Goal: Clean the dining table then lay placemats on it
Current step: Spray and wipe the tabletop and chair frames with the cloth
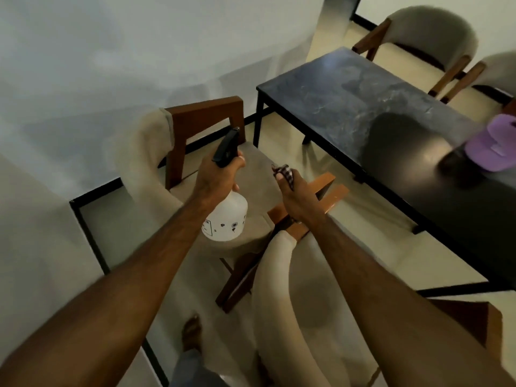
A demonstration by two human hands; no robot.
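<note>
The dark marbled dining table stretches from the upper middle to the right edge. My left hand grips the neck of a white spray bottle with a black trigger head, held above a chair seat left of the table. My right hand holds a small checkered cloth bunched in its fingers, just beside the bottle. A purple folded item lies on the table at the right, blurred, beside a dark round shape whose nature I cannot tell.
A beige chair with a wooden frame stands under my hands, a second beige chair below my right arm. Two more chairs stand beyond the table. A white wall fills the left; my foot rests on the pale floor.
</note>
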